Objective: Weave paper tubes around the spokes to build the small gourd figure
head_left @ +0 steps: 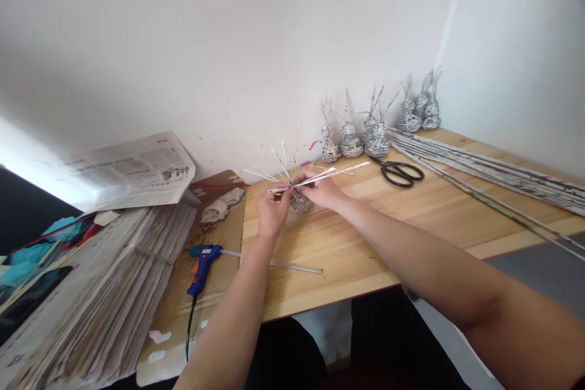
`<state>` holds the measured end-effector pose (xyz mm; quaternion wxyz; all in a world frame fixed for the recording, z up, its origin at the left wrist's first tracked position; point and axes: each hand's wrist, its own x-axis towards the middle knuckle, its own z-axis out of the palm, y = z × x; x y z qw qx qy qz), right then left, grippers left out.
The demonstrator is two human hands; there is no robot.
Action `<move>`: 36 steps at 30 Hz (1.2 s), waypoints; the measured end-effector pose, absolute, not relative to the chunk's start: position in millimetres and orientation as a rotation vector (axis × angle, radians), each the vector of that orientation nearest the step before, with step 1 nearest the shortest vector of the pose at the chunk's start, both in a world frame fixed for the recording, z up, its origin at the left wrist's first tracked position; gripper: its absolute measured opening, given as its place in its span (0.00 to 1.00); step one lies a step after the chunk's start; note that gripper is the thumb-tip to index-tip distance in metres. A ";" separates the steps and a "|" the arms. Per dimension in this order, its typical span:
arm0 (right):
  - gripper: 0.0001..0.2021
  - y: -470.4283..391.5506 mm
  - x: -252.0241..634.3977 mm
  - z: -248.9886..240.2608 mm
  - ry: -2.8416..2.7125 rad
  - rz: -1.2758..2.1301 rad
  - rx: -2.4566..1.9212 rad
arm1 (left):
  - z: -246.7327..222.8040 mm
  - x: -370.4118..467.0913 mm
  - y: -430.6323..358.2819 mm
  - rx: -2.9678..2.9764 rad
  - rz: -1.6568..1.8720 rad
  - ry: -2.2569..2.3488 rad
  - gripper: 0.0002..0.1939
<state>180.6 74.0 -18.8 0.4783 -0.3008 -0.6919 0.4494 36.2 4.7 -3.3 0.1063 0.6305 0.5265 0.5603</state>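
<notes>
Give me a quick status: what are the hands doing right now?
Left hand and right hand both gripping a small woven paper piece, spokes sticking out. Scissors and glue gun lie apart. Nothing in the way.

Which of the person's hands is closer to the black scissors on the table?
Right. The right hand lies just to the left of the scissors, holding the woven paper piece. The left hand grips that piece from farther left.
</notes>
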 end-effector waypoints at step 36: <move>0.06 75.3 179.2 -18.1 -1.390 1.526 -0.674 | -13.3 58.0 22.7 1.130 1.871 1.240 0.18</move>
